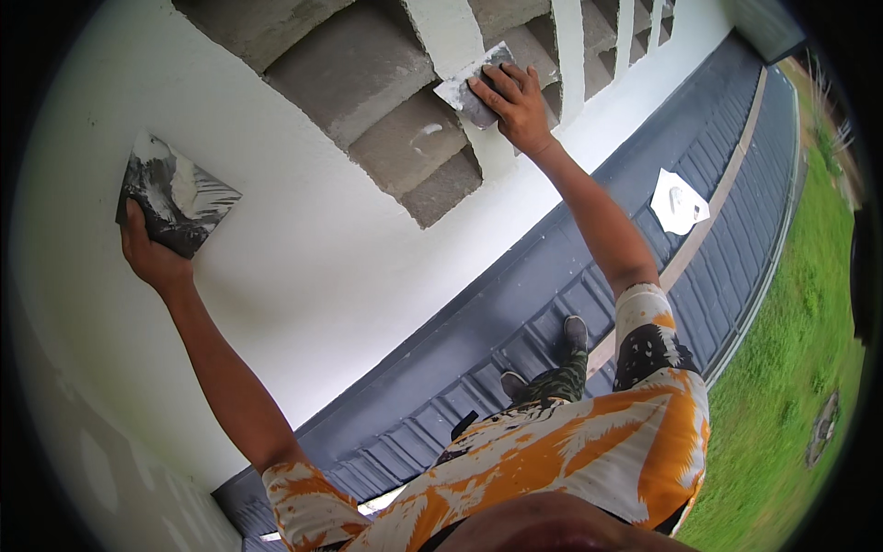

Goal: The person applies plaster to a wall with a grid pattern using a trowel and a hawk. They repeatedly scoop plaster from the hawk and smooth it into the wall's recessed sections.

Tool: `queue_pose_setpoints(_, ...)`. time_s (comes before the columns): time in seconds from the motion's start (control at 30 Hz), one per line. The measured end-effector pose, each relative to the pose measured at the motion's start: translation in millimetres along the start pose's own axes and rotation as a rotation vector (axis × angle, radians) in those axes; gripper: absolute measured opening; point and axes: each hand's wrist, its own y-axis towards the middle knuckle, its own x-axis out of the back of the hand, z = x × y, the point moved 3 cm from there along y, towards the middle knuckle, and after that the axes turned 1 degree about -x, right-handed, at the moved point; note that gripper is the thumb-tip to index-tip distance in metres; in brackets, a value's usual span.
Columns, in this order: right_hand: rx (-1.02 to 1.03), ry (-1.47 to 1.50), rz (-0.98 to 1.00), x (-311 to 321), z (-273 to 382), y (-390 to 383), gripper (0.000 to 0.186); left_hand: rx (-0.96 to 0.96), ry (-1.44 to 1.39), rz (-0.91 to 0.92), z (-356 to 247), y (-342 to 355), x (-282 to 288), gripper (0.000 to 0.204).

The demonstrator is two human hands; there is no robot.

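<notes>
My left hand [158,258] grips a dark, flat square putty board [158,179] by its lower edge. White putty lies heaped and smeared across its face, and the board is held up in front of the white wall at the left. My right hand [521,109] is stretched up to the openwork part of the wall. It holds a thin putty-smeared scraper blade [457,92], fingers spread over the back. The blade lies against a white strip between the grey concrete recesses [354,69]; its contact edge is partly hidden.
The smooth white wall [303,239] runs beside me. My shoes [576,333] stand on a dark tiled roof [727,267]. A white putty-covered piece [679,204] lies by a pale strip [743,152]. Beyond the roof's curved edge is grass [782,405].
</notes>
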Motion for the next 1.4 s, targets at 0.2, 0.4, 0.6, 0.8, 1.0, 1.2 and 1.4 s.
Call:
queue_pose_setpoints(0.2,-0.127,0.141,0.129,-38,2,-128,0.067,-0.032,0.023,-0.031,-3,-2,-2,0.044)
queue_pose_setpoints(0.4,-0.314,0.221,0.319,-33,37,-225,0.070,-0.029,0.013,-0.068,-6,-4,1,0.043)
queue_pose_setpoints(0.6,-1.540,0.669,0.115,-39,56,-262,0.049,-0.022,-0.005,-0.013,-1,3,2,0.043)
queue_pose_setpoints(0.8,-1.824,1.010,0.109,-35,45,-106,0.041,-0.020,-0.008,-0.024,0,1,-4,0.044)
queue_pose_setpoints(1.0,-1.452,1.130,0.180,8,56,103,0.035,-0.057,-0.002,0.022,-3,-6,4,0.045)
queue_pose_setpoints(1.2,-1.216,1.198,0.125,54,15,184,0.013,0.020,-0.117,0.012,0,-1,-10,0.045)
queue_pose_setpoints(1.4,-1.646,1.131,0.073,136,62,0,0.031,0.472,-0.426,-0.124,34,-129,2,0.045)
